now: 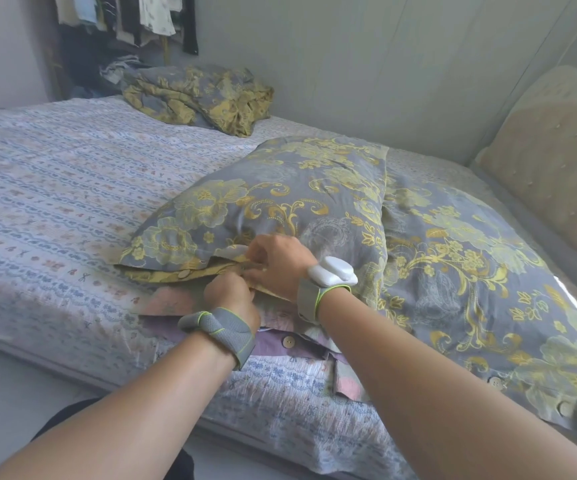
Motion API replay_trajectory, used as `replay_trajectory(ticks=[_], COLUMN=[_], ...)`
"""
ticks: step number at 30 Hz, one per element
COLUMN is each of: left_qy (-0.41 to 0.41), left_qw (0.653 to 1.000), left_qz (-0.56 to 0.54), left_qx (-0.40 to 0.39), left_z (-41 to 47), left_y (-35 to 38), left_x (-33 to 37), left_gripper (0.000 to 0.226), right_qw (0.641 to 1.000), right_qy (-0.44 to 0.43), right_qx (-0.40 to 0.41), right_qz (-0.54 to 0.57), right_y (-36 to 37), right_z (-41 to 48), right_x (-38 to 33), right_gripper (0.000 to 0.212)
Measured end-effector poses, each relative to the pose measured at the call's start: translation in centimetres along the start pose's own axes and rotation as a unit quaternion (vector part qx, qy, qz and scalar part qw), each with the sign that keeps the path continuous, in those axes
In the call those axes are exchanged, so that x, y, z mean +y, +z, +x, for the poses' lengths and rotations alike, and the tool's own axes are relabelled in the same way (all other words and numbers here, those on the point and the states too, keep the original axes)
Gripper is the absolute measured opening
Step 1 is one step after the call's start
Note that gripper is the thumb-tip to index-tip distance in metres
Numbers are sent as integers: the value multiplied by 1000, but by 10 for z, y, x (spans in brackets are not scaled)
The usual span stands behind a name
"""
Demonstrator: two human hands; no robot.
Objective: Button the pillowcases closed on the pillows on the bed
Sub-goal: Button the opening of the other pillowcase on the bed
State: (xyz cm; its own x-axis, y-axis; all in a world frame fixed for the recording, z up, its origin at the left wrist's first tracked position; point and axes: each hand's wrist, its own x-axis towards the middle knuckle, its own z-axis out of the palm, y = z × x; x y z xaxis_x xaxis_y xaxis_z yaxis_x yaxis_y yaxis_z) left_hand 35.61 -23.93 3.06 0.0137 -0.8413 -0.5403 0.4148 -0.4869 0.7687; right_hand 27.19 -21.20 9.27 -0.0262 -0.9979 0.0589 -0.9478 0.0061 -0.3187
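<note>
A grey pillow with yellow flowers point(280, 199) lies on the bed point(55, 188), its open edge toward me. My left hand point(231, 296) pinches the lower yellow flap of that pillowcase. My right hand point(276, 265) grips the upper flap right beside it. One round button point(185, 273) shows on the flap to the left of my hands. Under this pillow lies a pink-and-lilac pillow point(280, 336) with a button point(287, 342) on its edge. A second grey floral pillow point(481, 278) lies to the right, with buttons point(495, 382) along its near edge.
A crumpled cover in the same grey-yellow print point(200, 98) sits at the far side of the bed. A padded beige headboard point(557, 161) stands at the right. Clothes point(124, 15) hang at the back left. The wall runs behind the bed.
</note>
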Motion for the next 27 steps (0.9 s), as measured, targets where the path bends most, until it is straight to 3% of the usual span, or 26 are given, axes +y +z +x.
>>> replay_trajectory(ticks=[2,6,10,13,16,21,27], left_qy=[18,45,46,41,41,58,54], left_qw=[999,993,996,999,997,998,998], left_qz=[48,106,77,34,59,34,19], left_qx=[5,9,2,4,6,21,12], left_z=[0,6,6,5,6,11,16], left_y=[-2,-4,-6,-6,-7,-5,-6], left_x=[0,-4,-5,-5,-5,-6,-6], left_gripper=[41,44,49,31,47,18,24], right_qw=[999,999,989,970,967,975,980], right_qy=[8,50,97,120,120,100,80], right_qx=[-1,15,69,121,120,104,96], right_qz=[-32,-9,91,173,191,172,155], right_y=[5,8,6,5,4,3,4], right_z=[3,9,12,14,14,11,11], right_x=[1,3,4,3,2,0,2], right_gripper=[34,22,12,10,9,10,9])
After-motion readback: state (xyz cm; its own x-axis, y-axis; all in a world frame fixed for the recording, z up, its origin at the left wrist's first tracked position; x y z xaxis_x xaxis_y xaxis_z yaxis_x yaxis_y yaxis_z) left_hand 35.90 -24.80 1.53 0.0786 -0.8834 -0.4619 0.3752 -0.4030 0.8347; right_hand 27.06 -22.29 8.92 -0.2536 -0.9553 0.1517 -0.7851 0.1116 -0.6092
